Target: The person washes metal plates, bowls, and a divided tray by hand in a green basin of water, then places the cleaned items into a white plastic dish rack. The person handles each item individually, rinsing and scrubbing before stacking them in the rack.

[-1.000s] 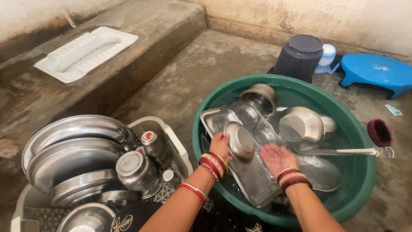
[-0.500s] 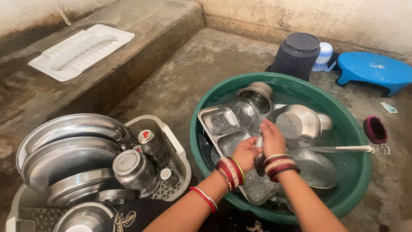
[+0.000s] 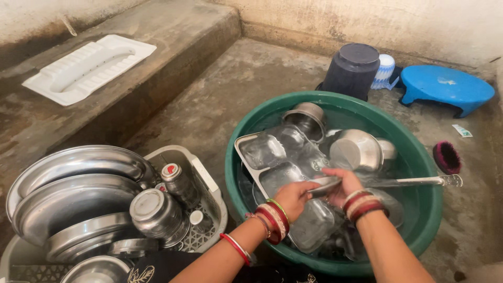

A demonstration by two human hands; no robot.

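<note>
Both my hands are over a green plastic tub (image 3: 241, 141) of water with steel dishes in it. My left hand (image 3: 293, 198) and my right hand (image 3: 343, 186) together grip a small steel bowl (image 3: 324, 184), held on edge just above a compartmented steel tray (image 3: 272, 157). Red and gold bangles ring both wrists. Upturned steel pots (image 3: 356, 149) and a steel tumbler (image 3: 309, 118) lie at the tub's far side. A long steel ladle (image 3: 419, 182) rests across the tub's right rim.
A grey rack (image 3: 207, 183) at left holds stacked steel plates (image 3: 73, 183) and cups (image 3: 154, 207). A dark upturned bucket (image 3: 352, 68), a blue stool (image 3: 445, 86) and a red scrubber (image 3: 446, 157) sit on the concrete floor. A white squat pan (image 3: 86, 65) lies on the raised step.
A second ago my left hand held the bowl alone and my right hand was spread open over the tray; the hands have since met and both clasp the bowl.
</note>
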